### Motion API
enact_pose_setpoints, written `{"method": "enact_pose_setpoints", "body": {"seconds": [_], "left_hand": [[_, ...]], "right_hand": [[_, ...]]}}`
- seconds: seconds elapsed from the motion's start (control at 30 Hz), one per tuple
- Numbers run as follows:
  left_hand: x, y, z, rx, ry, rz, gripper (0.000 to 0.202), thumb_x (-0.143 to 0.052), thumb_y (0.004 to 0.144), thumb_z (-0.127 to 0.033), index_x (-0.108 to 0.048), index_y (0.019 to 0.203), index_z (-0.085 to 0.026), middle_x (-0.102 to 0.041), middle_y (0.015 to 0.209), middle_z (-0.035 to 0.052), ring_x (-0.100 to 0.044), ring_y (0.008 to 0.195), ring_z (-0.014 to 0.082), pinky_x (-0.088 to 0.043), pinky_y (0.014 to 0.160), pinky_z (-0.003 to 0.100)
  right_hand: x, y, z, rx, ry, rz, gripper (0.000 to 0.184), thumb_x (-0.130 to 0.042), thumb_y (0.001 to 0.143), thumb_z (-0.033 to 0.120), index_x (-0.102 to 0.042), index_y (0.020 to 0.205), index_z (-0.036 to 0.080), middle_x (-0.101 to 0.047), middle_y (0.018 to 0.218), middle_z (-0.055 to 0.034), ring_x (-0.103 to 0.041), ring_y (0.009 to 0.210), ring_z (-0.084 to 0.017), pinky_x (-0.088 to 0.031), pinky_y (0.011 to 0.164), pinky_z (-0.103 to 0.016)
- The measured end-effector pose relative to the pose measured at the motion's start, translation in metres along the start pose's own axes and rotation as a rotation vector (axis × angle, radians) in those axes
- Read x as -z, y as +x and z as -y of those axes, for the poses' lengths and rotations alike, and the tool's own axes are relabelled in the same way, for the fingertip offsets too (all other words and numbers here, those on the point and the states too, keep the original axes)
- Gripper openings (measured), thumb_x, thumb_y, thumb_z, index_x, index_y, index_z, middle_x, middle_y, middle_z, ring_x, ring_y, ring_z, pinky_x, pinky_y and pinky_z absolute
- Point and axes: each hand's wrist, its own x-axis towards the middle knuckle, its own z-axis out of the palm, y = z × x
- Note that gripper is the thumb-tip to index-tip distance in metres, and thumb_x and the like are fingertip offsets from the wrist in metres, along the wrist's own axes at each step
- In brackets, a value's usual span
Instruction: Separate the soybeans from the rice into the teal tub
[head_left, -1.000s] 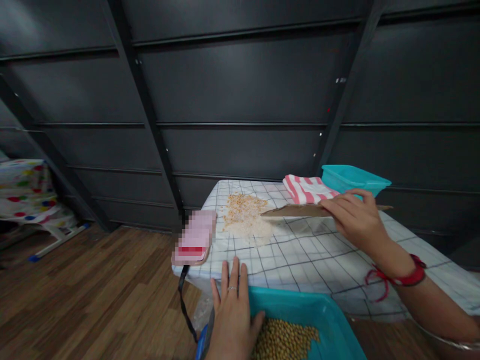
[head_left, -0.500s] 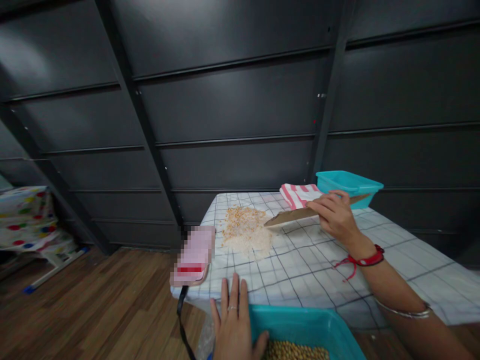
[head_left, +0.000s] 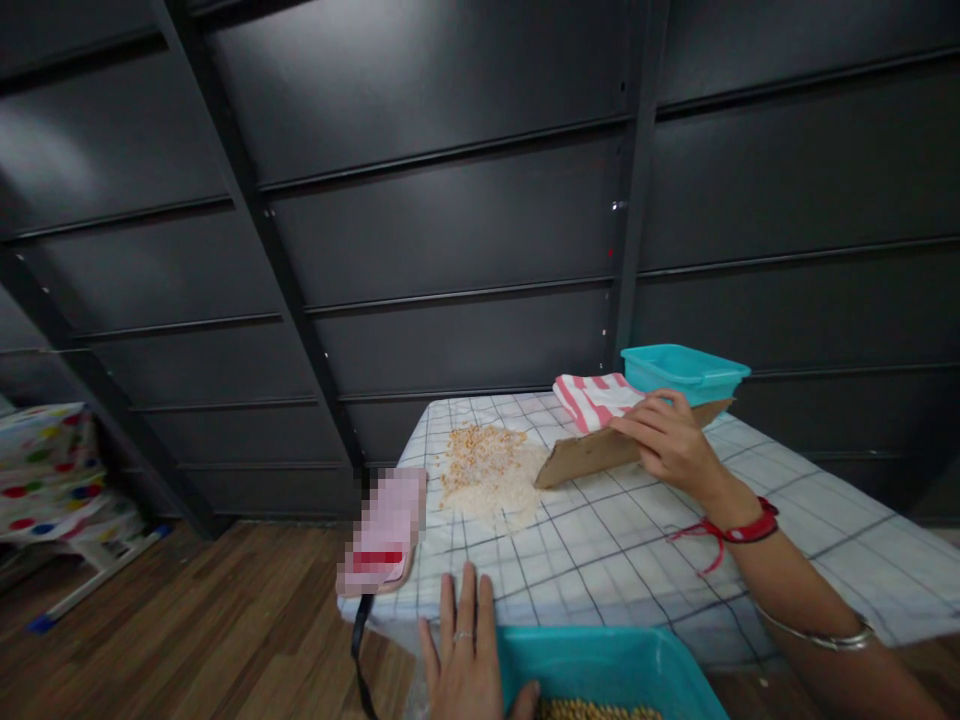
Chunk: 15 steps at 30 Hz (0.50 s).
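Currently, the right hand (head_left: 666, 445) pinches the card (head_left: 589, 457) by its upper edge, the card's tip at the right edge of the rice (head_left: 499, 503) on the counter (head_left: 600, 560). Too quick a push could scatter rice and yellow grains (head_left: 471, 447) off the counter's left side; a loose pinch could let the card tilt. The left hand (head_left: 469, 665), fingers slightly spread, lies at the near tub (head_left: 592, 648); leaning there could spill its beans (head_left: 596, 711). The far tub's (head_left: 684, 373) contents cannot be seen.

Cardboard strip (head_left: 589, 460): tilted since a second ago; its end left of the fingers of your right hand (head_left: 679, 448) dips lower, broad face showing.
Beans (head_left: 600, 711): fewer visible beside the thumb of your left hand (head_left: 468, 668).
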Motion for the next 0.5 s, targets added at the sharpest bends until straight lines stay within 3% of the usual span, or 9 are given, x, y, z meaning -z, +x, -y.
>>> {"method": "enact_pose_setpoints", "body": {"seconds": [0.23,0.5], "left_hand": [[0.005,0.000,0.000,0.034,-0.024,0.041,0.075,-0.048,0.060,-0.023,-0.028,0.131,-0.010,-0.018,0.140,0.0106,-0.011,0.127,0.0370,-0.017,0.099,0.061],[0.004,-0.003,0.001,0.016,0.004,-0.003,0.075,-0.045,0.058,-0.022,-0.030,0.131,-0.009,-0.018,0.139,0.0099,-0.015,0.127,0.0362,-0.019,0.098,0.061]], "right_hand": [[0.008,0.002,0.002,-0.003,-0.032,0.038,0.030,-0.039,0.072,0.002,-0.057,0.089,0.018,-0.060,0.068,-0.0007,-0.049,0.068,-0.016,-0.035,0.074,-0.038],[0.032,-0.006,0.001,0.006,-0.020,0.054,0.032,-0.040,0.072,0.001,-0.054,0.094,0.021,-0.061,0.073,-0.0010,-0.052,0.071,-0.017,-0.037,0.074,-0.038]]}}
